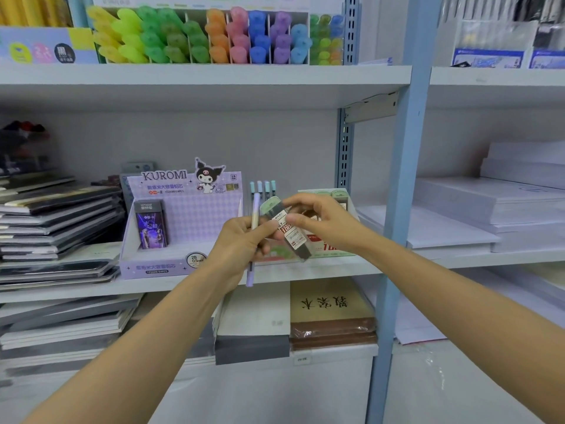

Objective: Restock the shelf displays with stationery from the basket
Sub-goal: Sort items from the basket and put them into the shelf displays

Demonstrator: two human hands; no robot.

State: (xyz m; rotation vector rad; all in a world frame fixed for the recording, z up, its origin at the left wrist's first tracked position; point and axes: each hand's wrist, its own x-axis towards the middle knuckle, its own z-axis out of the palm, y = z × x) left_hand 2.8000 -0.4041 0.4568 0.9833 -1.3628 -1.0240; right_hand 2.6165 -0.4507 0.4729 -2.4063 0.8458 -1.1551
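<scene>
As right hand point(319, 223) pinches, flat plastic case point(294, 237), pen point(256, 205)

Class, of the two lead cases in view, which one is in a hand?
The green-capped case, pinched by the right hand; the dark purple case stands in the Kuromi display box.

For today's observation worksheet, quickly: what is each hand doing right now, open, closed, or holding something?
Left hand: holding the purple pen.
Right hand: pinching the green-capped lead case.
</scene>
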